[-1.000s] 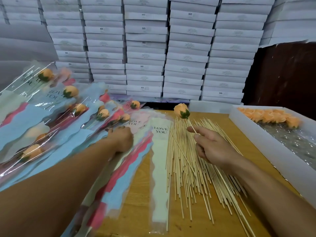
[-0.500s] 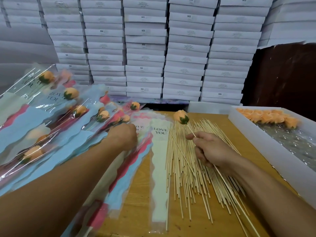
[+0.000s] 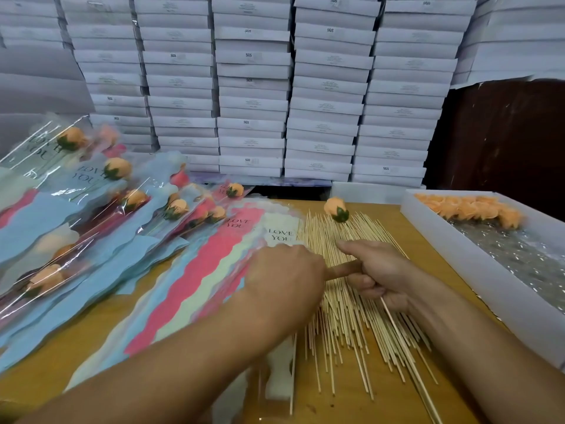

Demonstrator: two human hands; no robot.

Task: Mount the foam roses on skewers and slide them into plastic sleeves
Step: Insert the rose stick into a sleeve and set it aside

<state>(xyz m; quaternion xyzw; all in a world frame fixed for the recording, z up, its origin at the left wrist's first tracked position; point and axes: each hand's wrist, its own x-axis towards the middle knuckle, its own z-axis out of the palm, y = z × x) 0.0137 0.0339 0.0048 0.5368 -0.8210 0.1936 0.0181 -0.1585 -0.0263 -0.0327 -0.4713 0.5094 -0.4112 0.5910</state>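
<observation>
Head view shows a wooden table (image 3: 351, 402) before a wall of stacked white flat boxes (image 3: 253, 87). On it lies a spread pile of thin bamboo skewers (image 3: 345, 310). Over this pile the right hand (image 3: 382, 273) grips one skewer carrying a peach foam rose (image 3: 336, 209) at the pile's far end. Left of the pile, the left hand (image 3: 284, 280) rests on clear "LOVE YOU" plastic sleeves (image 3: 214, 270); its fingers I cannot tell. Right of the pile stands a white tray of loose peach roses (image 3: 477, 209).

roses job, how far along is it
Done: several sleeved roses piled at left. In hand: the right hand grips a skewered rose; the left hand is on the empty sleeves. Left: loose roses in the box and many bare skewers.
</observation>
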